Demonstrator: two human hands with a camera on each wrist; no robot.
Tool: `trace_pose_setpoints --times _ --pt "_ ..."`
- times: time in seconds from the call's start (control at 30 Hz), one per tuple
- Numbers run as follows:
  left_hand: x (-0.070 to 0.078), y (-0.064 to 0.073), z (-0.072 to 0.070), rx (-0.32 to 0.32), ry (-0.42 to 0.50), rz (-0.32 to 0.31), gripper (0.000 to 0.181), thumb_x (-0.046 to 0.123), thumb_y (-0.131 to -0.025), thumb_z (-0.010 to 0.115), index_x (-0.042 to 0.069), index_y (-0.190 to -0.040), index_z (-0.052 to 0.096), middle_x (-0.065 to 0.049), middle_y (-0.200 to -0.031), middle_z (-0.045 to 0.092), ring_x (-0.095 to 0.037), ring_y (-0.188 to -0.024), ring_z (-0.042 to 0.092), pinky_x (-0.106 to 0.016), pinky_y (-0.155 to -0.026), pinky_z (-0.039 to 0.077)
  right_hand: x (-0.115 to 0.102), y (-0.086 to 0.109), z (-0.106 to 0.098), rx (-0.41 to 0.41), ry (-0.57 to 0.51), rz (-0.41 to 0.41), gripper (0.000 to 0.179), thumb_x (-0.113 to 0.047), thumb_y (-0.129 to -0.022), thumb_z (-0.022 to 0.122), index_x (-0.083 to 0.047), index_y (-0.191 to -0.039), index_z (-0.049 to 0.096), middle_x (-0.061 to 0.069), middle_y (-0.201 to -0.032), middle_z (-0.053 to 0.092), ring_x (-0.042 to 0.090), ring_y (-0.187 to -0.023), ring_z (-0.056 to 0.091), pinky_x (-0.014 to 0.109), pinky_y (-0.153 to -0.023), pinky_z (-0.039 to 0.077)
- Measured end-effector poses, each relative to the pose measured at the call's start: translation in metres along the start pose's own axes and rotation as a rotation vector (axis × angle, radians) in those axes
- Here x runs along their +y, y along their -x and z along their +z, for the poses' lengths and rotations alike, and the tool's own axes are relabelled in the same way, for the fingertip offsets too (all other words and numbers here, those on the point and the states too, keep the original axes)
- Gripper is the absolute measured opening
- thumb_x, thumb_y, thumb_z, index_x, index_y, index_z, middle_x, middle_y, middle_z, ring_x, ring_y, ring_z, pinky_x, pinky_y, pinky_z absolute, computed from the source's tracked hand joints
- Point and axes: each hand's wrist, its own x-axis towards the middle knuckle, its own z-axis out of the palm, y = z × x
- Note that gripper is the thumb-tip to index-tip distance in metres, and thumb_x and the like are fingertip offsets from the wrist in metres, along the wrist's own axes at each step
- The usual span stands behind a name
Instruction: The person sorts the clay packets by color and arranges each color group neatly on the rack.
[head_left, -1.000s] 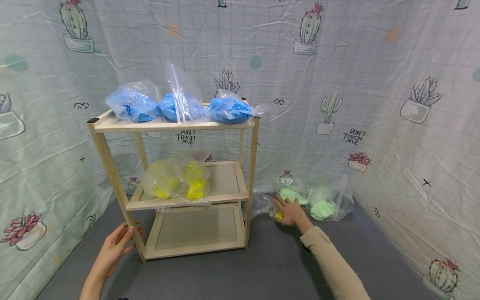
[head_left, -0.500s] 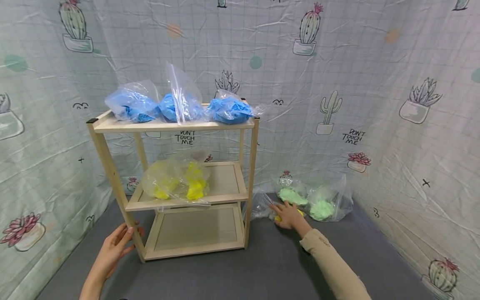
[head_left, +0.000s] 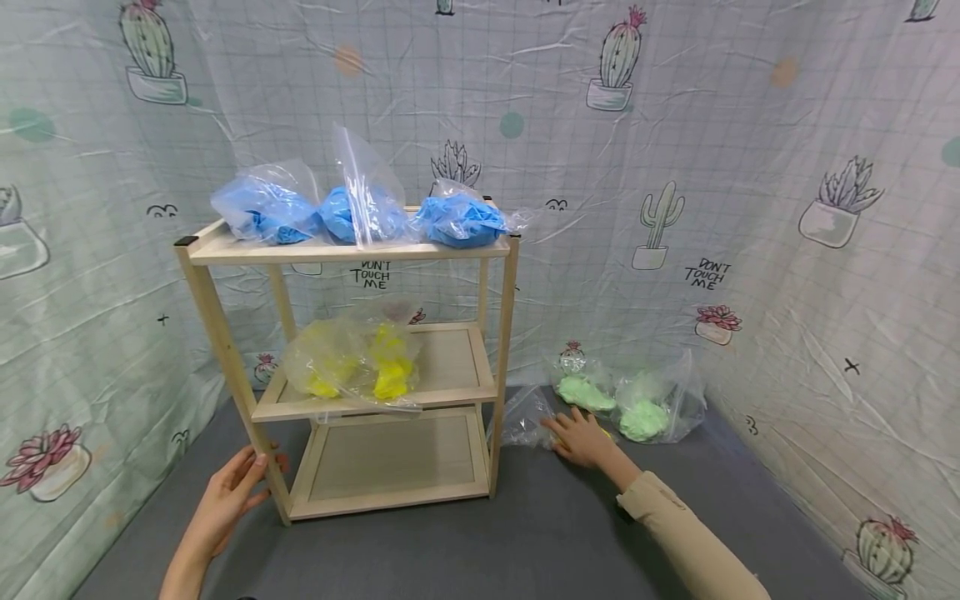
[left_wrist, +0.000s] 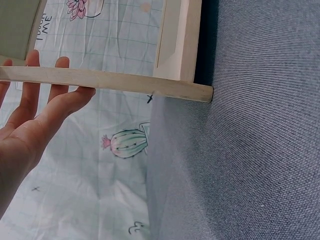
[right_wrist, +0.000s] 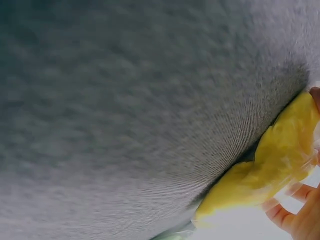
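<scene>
In the head view, my left hand (head_left: 234, 492) holds the front left post of a wooden shelf rack (head_left: 390, 504). The left wrist view shows its fingers around the post (left_wrist: 120, 80), several fingertips beyond it. My right hand (head_left: 581, 437) is over a clear plastic bag to the right of the rack, mostly hiding its yellow contents. Seen from the right wrist, the yellow bag (right_wrist: 280, 155) lies on the dark cloth, with fingers (right_wrist: 280, 215) and thumb on opposite sides of it. Its clear loose end (head_left: 525, 417) spreads toward the rack.
Two bags with pale green contents (head_left: 643, 417) lie behind my right hand. Bags with blue contents (head_left: 461, 221) sit on the top shelf, bags with yellow contents (head_left: 390, 371) on the middle one. A cactus-print sheet (head_left: 585, 167) surrounds the dark tabletop (head_left: 420, 550).
My right hand has shifted slightly down and right, uncovering more of the clear bag end and the left pale green bag. The left hand and rack have not moved.
</scene>
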Motion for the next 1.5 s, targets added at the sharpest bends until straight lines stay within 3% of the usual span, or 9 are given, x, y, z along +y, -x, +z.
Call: trace_pose_setpoints --times 0.13,0.27,0.43,0.67,0.83,1.0,1.27,1.5 --pt "0.0 0.0 0.001 -0.007 0.007 0.004 0.032 0.027 -0.097 0.036 0.017 -0.127 0.043 0.024 -0.098 0.059 0.009 -0.093 0.055 -0.02 -0.07 0.048 0.0 0.009 -0.001 0.064 0.001 -0.036 0.04 -0.03 -0.089 0.053 -0.017 -0.127 0.047 0.005 -0.103 0.051 0.032 -0.094 0.046 0.046 -0.066 0.039" --pt "0.0 0.0 0.0 -0.01 0.019 0.017 0.03 0.025 -0.097 0.036 0.018 -0.126 0.044 0.024 -0.098 0.059 0.009 -0.093 0.055 -0.02 -0.07 0.048 0.0 0.017 -0.007 0.121 0.019 -0.072 0.039 -0.028 -0.088 0.056 -0.016 -0.124 0.05 0.003 -0.099 0.05 0.024 -0.082 0.041 0.033 -0.057 0.028" --pt "0.0 0.001 0.0 -0.021 0.035 0.032 0.028 0.024 -0.098 0.036 0.022 -0.124 0.045 0.024 -0.099 0.06 0.009 -0.093 0.056 -0.019 -0.07 0.048 -0.003 0.025 -0.021 0.188 0.045 -0.111 0.038 -0.028 -0.086 0.059 -0.017 -0.122 0.052 0.001 -0.098 0.049 0.018 -0.078 0.037 0.028 -0.058 0.024" --pt "0.0 -0.001 0.0 -0.022 0.031 0.025 0.03 0.025 -0.097 0.036 0.018 -0.126 0.044 0.024 -0.098 0.06 0.01 -0.094 0.055 -0.019 -0.071 0.048 -0.008 0.036 -0.052 0.364 0.044 -0.147 0.04 -0.026 -0.079 0.066 -0.017 -0.117 0.056 0.002 -0.097 0.049 0.016 -0.078 0.036 0.024 -0.059 0.024" --pt "0.0 -0.001 0.0 -0.019 0.024 0.005 0.03 0.027 -0.097 0.036 0.02 -0.126 0.043 0.025 -0.099 0.059 0.01 -0.094 0.055 -0.02 -0.071 0.049 -0.007 0.043 -0.072 0.495 0.048 -0.151 0.03 -0.034 -0.093 0.047 -0.016 -0.114 0.058 0.004 -0.091 0.048 0.013 -0.071 0.027 0.023 -0.06 0.021" --pt "-0.001 -0.001 -0.001 -0.013 0.018 0.003 0.03 0.026 -0.097 0.036 0.02 -0.125 0.043 0.026 -0.099 0.059 0.009 -0.093 0.056 -0.021 -0.07 0.049 -0.006 0.048 -0.097 0.638 0.045 -0.159 0.046 -0.041 -0.097 0.024 -0.015 -0.109 0.06 0.007 -0.086 0.047 0.018 -0.069 0.03 0.027 -0.058 0.025" --pt "0.001 -0.001 -0.001 -0.006 0.014 -0.006 0.03 0.027 -0.097 0.036 0.02 -0.126 0.043 0.026 -0.098 0.058 0.01 -0.093 0.055 -0.02 -0.07 0.048 -0.015 0.055 -0.15 0.696 0.047 -0.122 0.044 -0.041 -0.097 0.026 -0.015 -0.11 0.059 0.009 -0.088 0.047 0.023 -0.076 0.035 0.03 -0.058 0.031" --pt "0.001 -0.001 -0.001 -0.006 0.0 -0.016 0.032 0.028 -0.097 0.036 0.019 -0.127 0.042 0.026 -0.098 0.058 0.01 -0.093 0.055 -0.021 -0.07 0.049 -0.033 0.051 -0.183 0.761 0.036 -0.164 0.039 -0.04 -0.097 0.029 -0.017 -0.107 0.059 0.008 -0.09 0.045 0.023 -0.081 0.035 0.029 -0.057 0.031"
